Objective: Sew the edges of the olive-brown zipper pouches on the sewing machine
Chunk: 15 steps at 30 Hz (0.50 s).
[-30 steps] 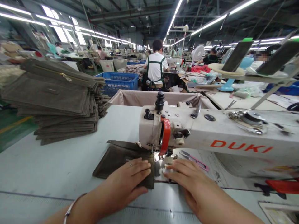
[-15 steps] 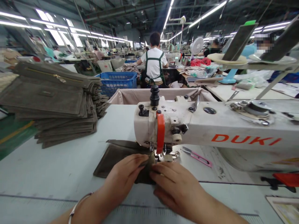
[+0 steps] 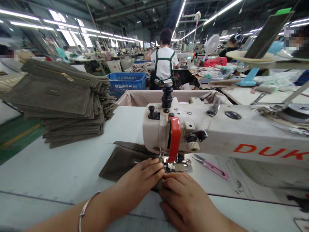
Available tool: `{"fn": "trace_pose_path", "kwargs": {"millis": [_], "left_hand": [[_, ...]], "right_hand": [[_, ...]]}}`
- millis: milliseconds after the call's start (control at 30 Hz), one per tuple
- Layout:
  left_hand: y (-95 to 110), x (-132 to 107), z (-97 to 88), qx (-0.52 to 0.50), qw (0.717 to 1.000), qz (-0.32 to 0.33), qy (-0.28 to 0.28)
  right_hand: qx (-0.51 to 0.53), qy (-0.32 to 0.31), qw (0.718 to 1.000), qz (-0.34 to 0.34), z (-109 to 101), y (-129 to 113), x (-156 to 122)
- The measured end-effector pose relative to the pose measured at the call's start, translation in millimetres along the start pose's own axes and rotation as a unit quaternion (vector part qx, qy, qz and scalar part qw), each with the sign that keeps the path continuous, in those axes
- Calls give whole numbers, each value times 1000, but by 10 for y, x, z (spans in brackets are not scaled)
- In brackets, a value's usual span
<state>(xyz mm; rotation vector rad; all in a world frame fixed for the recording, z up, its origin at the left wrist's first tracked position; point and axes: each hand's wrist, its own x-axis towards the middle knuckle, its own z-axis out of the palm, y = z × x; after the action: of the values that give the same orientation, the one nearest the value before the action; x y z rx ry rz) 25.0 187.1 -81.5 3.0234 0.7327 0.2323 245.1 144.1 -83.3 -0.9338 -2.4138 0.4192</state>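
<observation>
A dark olive fabric pouch (image 3: pixel 120 161) lies flat on the table under the head of a white sewing machine (image 3: pixel 217 132). My left hand (image 3: pixel 137 185) rests on the pouch's right part, fingers together and pressing down, a ring on one finger and a bangle on the wrist. My right hand (image 3: pixel 185 199) meets it from the right, its fingers curled against the pouch's right edge just in front of the presser foot (image 3: pixel 172 166). Both hands cover that edge.
A tall stack of the same olive pouches (image 3: pixel 62 103) stands at the table's left. Pink thread snips (image 3: pixel 212 166) lie right of the needle. Behind the table are a cloth bin (image 3: pixel 137 96), a blue crate (image 3: pixel 126 82) and a person in a white shirt at another station.
My right hand has moved left from the machine bed to the pouch's edge, meeting my left hand. The pouch edge has come closer under the presser foot.
</observation>
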Motion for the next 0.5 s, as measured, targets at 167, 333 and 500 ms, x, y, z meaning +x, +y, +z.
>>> {"fn": "trace_pose_path", "kwargs": {"millis": [167, 333, 500], "left_hand": [[-66, 95, -35, -9, 1000, 3, 29], [-78, 127, -27, -19, 998, -5, 60], [-17, 19, -26, -48, 994, -13, 95]], "right_hand": [[-11, -10, 999, 31, -7, -24, 36], [-26, -23, 998, 49, -23, -24, 63], [-6, 1, 999, 43, -42, -8, 28]]}}
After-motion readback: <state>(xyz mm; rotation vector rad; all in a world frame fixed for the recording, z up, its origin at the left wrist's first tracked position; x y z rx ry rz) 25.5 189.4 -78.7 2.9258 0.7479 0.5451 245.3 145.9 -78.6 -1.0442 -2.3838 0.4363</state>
